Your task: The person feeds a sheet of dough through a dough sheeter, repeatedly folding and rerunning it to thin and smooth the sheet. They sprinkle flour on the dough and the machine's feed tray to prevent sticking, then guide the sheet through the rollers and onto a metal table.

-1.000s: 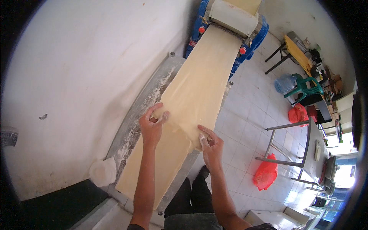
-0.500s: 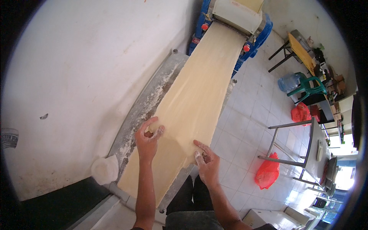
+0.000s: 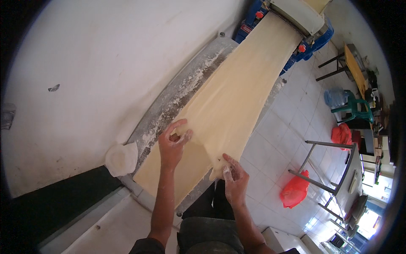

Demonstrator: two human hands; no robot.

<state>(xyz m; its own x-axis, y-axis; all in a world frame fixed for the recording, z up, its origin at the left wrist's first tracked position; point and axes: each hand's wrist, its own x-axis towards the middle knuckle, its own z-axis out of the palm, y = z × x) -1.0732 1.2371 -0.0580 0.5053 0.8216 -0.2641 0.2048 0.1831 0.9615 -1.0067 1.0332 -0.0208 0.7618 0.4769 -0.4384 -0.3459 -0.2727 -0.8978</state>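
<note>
A long, pale dough sheet (image 3: 249, 80) comes down from a dough sheeter (image 3: 296, 17) with blue sides and lies along a floured metal table (image 3: 186, 91). My left hand (image 3: 172, 148) is over its left side, with thumb and forefinger apart and curved; the other fingers are partly hidden. At the right edge, my right hand (image 3: 236, 180) pinches a bit of the dough between floury fingers. There the edge is bunched and hangs slightly over the table. A fold or overlap crosses the sheet between my hands.
A white cloth-like bundle (image 3: 121, 158) sits at the table's near left corner, by the white wall (image 3: 93, 63). On the tiled floor to the right are a red plastic bag (image 3: 294, 190), a metal-legged table (image 3: 347, 169), a green chair (image 3: 355, 111) and a water jug (image 3: 336, 97).
The view has swung, so the sheeter and table appear farther right. My right hand has lifted and gathered the dough's right edge a little; my left hand keeps much the same pose.
</note>
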